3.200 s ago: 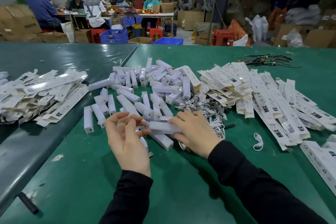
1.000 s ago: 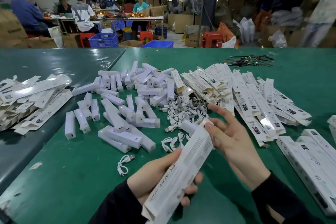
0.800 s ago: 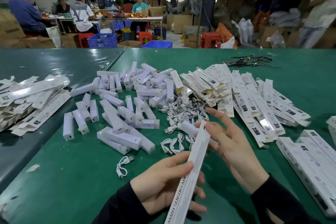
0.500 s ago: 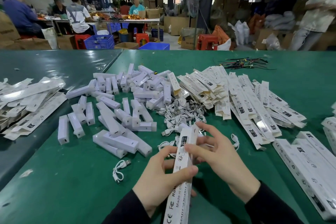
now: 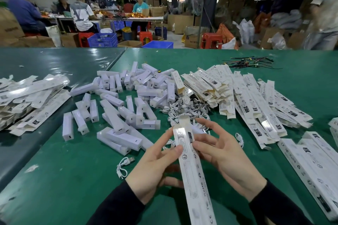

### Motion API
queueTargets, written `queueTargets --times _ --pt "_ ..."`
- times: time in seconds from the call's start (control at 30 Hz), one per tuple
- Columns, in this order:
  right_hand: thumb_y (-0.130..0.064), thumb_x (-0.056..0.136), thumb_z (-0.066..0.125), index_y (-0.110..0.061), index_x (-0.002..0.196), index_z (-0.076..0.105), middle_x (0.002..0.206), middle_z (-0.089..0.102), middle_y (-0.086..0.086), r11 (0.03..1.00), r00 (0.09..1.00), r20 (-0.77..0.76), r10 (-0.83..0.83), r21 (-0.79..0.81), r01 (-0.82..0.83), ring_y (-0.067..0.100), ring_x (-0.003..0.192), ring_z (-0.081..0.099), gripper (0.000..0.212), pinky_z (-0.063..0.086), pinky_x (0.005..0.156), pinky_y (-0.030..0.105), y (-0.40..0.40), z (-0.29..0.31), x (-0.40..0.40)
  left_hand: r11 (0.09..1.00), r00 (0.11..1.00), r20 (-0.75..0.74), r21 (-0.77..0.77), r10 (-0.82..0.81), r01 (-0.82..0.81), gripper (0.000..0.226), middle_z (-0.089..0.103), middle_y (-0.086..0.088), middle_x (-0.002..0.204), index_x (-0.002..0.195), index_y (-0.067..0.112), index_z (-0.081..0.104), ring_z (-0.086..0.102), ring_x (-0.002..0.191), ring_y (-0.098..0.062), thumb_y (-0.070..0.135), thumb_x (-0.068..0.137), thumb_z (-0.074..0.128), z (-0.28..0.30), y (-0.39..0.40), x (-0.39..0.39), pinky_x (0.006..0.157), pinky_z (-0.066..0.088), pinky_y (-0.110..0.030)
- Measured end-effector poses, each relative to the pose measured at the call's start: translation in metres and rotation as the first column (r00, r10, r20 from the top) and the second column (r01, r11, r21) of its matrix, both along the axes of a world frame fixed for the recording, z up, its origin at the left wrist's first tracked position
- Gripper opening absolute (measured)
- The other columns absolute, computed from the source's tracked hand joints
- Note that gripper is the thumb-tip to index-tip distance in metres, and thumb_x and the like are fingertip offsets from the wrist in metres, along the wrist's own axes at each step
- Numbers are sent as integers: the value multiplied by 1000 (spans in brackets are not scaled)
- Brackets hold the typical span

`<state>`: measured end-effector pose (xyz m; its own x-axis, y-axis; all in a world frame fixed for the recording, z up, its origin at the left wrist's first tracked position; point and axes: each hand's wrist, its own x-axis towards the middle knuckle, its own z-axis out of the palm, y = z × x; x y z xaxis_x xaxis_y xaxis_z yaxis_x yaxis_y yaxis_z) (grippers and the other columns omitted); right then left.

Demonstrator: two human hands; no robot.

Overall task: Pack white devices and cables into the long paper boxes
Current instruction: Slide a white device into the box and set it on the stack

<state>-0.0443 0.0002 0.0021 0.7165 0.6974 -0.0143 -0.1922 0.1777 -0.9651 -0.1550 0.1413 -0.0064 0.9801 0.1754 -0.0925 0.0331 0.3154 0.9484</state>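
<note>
A long white paper box [image 5: 192, 168] slants from the bottom edge up to the middle, its far end flap open. My left hand [image 5: 155, 168] grips it from the left, thumb across its printed face. My right hand [image 5: 225, 153] holds its upper part from the right, fingers spread around the open end. Behind the hands, white rectangular devices [image 5: 128, 100] lie scattered in a heap. Coiled white cables [image 5: 182, 109] are piled just beyond the box's open end. One loose cable [image 5: 124, 167] lies left of my left hand.
Flat unfolded boxes [image 5: 252, 97] are stacked to the right and more of them [image 5: 27, 100] at the left on the green table [image 5: 54, 179]. Filled boxes [image 5: 314, 166] lie at the right edge. Dark wire ties [image 5: 250, 62] rest far back. People sit at a distant table.
I picked up a long box and turned it printed face up. My right hand has moved onto its open far end, and the box now points away from me.
</note>
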Motion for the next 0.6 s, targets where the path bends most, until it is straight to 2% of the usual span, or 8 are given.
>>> queueTargets --times 0.13,0.23,0.3,0.37,0.43,0.5,0.6 --pt "-1 80 68 -15 122 60 103 71 22 1000 998 57 21 -15 -20 27 86 70 45 59 76 31 0 0 -3 998 1000 10 -58 -8 9 49 71 -17 102 125 42 57 71 83 -27 29 79 72 -2 0 1 58 56 -32" --pt "-3 90 61 -15 120 64 103 73 19 997 991 128 47 -63 -39 24 87 70 32 60 78 34 1 -1 -6 998 999 31 -61 17 -15 58 69 -20 104 130 34 54 70 82 -31 24 77 74 -6 -2 2 59 58 -36" --pt "-16 84 66 -16 118 65 99 74 14 996 984 168 53 -74 -41 20 83 71 34 59 75 32 1 1 -9 998 998 54 -62 29 -25 57 68 -19 101 125 33 57 68 78 -30 23 73 79 -7 -6 4 63 59 -41" --pt "-21 77 69 -14 118 65 102 73 14 998 978 204 38 -62 -25 20 84 72 42 57 71 25 2 1 -11 998 996 79 -35 53 -50 52 64 -22 102 120 34 60 66 78 -30 24 72 76 -8 -9 5 65 59 -42" --pt "-21 77 67 -13 120 64 111 70 15 999 975 220 6 -45 4 20 92 72 43 56 76 23 4 -3 -15 996 990 106 1 89 -89 45 58 -31 104 117 34 62 66 79 -28 21 76 72 -9 -10 7 64 58 -40" --pt "-20 85 62 -19 121 64 115 70 9 999 968 250 -8 -42 19 19 102 70 36 55 84 25 8 -9 -20 992 986 116 12 122 -124 43 56 -35 112 116 35 63 67 84 -28 21 76 70 -10 -11 8 65 59 -44" --pt "-12 97 52 -27 125 61 116 71 -9 999 957 290 -1 -37 12 10 110 66 33 51 89 18 13 -13 -27 986 981 113 28 159 -163 46 63 -26 111 114 37 63 69 86 -27 29 71 76 -12 -12 8 61 59 -43"
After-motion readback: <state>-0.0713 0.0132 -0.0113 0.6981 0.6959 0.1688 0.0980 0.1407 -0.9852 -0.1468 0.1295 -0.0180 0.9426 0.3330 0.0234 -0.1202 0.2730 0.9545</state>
